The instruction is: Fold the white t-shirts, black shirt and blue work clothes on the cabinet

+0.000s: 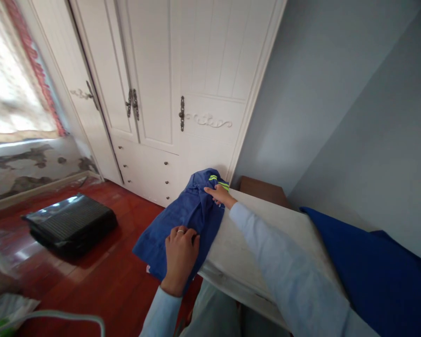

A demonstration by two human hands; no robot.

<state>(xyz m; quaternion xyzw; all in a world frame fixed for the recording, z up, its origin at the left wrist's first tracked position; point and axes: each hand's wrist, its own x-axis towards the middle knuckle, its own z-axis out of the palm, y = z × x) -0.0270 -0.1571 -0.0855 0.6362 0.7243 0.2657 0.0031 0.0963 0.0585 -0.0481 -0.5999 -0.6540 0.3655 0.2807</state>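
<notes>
A blue garment (pixel 182 210) with yellow-green reflective stripes is draped over the left end of a pale board or table, and part of it hangs past the edge. My right hand (pixel 220 194) grips the cloth near the stripes, its thumb pointing left. Closer to me, my left hand (pixel 180 257), with a ring on one finger, has its fingers curled on the lower part of the garment. The fabric is creased between the two hands. Its underside is hidden.
The pale board (pixel 256 220) runs to the right, where a dark blue cloth (pixel 379 267) lies. A white wardrobe (pixel 150 70) stands behind, beside a brown box-like piece (pixel 264 190). On the red wooden floor (pixel 101 281) sits a black suitcase-like box (pixel 70 222). A pale tube (pixel 66 314) curves at lower left.
</notes>
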